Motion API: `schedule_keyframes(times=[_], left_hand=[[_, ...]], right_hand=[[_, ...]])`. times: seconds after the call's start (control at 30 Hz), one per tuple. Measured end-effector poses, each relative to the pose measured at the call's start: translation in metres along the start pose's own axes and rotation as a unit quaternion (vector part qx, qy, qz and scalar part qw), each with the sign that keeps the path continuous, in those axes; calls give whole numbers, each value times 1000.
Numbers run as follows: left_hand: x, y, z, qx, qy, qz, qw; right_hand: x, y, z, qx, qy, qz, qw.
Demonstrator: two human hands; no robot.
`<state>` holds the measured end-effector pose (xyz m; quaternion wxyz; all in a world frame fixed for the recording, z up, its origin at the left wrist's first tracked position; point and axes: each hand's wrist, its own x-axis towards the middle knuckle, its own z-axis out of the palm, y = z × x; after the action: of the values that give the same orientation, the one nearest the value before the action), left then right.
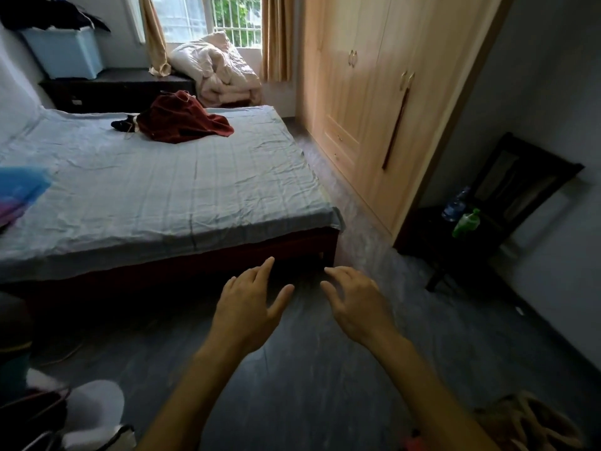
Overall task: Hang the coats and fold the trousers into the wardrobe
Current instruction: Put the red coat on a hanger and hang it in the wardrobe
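Your left hand [250, 304] and right hand [356, 304] are stretched out side by side over the dark floor [292, 385], palms down, fingers loosely spread and holding nothing. Just beyond them is the foot of the bed [162, 177], covered in a wrinkled blue sheet. To your right, a dark chair [507, 190] carries two bottles. Toward the far end of the bed lies a crumpled red garment [185, 122], with a small dark item [122, 124] touching its left side. The wardrobe [374, 92] stands along the right wall across the aisle from the bed, its doors closed. A quilt [218, 70] is heaped under the window.
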<state>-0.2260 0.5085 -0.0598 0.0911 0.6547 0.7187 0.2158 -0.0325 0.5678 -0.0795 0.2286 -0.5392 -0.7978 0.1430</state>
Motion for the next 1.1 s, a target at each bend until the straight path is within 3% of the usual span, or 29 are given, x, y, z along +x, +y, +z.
schedule_keyframes(times=[0.33,0.63,1.1], left_hand=[[185,29,67,38,-49,88,994],[364,96,111,54,-80,112,989],[614,152,208,21,-137,127,982]], right_hand=[[138,96,7,0,46,64,997],[292,200,-42,1,89,107,990],[484,347,-50,-42,67,192,978]])
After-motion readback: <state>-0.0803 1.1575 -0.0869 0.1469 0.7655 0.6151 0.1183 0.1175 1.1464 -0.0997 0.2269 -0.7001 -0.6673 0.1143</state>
